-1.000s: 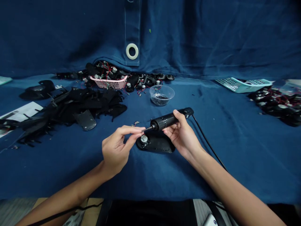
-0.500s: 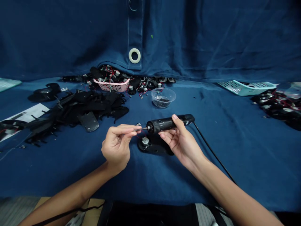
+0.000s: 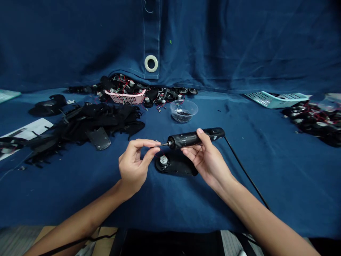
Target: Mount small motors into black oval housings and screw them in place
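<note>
A black electric screwdriver (image 3: 186, 139) lies nearly level in my right hand (image 3: 210, 160), its cord running down to the right. The thumb and fingers of my left hand (image 3: 135, 163) pinch the tip of its thin metal bit (image 3: 163, 144); whether a screw is there is too small to tell. Below the tool, a black plastic part (image 3: 178, 165) rests on the blue cloth, with a round silver motor (image 3: 163, 160) and red wires at its left end. A clear bowl (image 3: 184, 111) of small dark screws stands behind the screwdriver.
Black plastic pieces (image 3: 93, 122) are heaped on the left beside white paper (image 3: 39, 127). A pink basket (image 3: 126, 98) sits at the back among wired parts. On the right are a turquoise basket (image 3: 277, 100) and more wired parts (image 3: 317, 119).
The screwdriver and my right hand have shifted slightly right. My left thumb and fingers have opened into a rounder pinch, still at the bit's tip.
</note>
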Demonstrator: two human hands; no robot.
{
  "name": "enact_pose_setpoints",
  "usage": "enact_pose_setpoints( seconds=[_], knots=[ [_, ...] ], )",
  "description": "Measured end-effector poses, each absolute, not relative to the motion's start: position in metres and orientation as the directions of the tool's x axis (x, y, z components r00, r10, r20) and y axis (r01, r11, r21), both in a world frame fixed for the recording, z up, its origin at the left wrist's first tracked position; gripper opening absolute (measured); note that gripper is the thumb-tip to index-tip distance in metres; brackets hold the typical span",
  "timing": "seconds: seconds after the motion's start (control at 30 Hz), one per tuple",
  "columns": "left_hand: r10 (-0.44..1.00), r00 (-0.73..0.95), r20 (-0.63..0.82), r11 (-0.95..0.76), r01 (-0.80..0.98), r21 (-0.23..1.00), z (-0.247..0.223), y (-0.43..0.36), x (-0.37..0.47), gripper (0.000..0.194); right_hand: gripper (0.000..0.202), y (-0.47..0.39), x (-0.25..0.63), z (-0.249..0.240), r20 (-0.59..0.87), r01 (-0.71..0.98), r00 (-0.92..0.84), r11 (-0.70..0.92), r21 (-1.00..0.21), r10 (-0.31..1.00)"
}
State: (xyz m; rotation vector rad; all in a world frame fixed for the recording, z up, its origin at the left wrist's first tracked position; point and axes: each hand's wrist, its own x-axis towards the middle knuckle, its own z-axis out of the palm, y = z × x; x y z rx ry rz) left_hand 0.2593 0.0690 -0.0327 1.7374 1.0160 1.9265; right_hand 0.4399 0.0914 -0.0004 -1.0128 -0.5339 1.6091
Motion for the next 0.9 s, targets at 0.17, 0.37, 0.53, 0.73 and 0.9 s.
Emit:
enact_pose_setpoints(
  seconds=[0.17,0.37,0.53,0.73,0.9],
  knots=[
    [0.703,-0.078,0.706,-0.675,0.238,0.698,-0.0367,0.0732,0.2537,0.038,0.033,0.0927,0.4411,-0.0029,-0.33,-0.543,-0.022,-0.289,-0.788,0.944],
    [0.621,-0.136,0.772,-0.701,0.343,0.625,-0.0367,0.0745,0.25,0.023,0.032,0.0963,0.4441,-0.0046,-0.322,-0.554,0.001,-0.267,-0.789,0.947],
    [0.64,-0.143,0.755,-0.651,0.42,0.632,-0.0329,0.0722,0.2494,0.013,0.034,0.0957,0.4447,-0.004,-0.303,-0.545,0.015,-0.246,-0.801,0.953],
    [0.658,-0.161,0.736,-0.616,0.447,0.648,-0.0327,0.0727,0.2492,0.008,0.035,0.0967,0.4442,-0.005,-0.308,-0.54,0.022,-0.248,-0.804,0.951],
    [0.669,-0.148,0.729,-0.597,0.478,0.645,-0.0313,0.0718,0.2487,0.009,0.036,0.0965,0.4445,-0.0064,-0.285,-0.533,0.013,-0.234,-0.813,0.959]
  ],
)
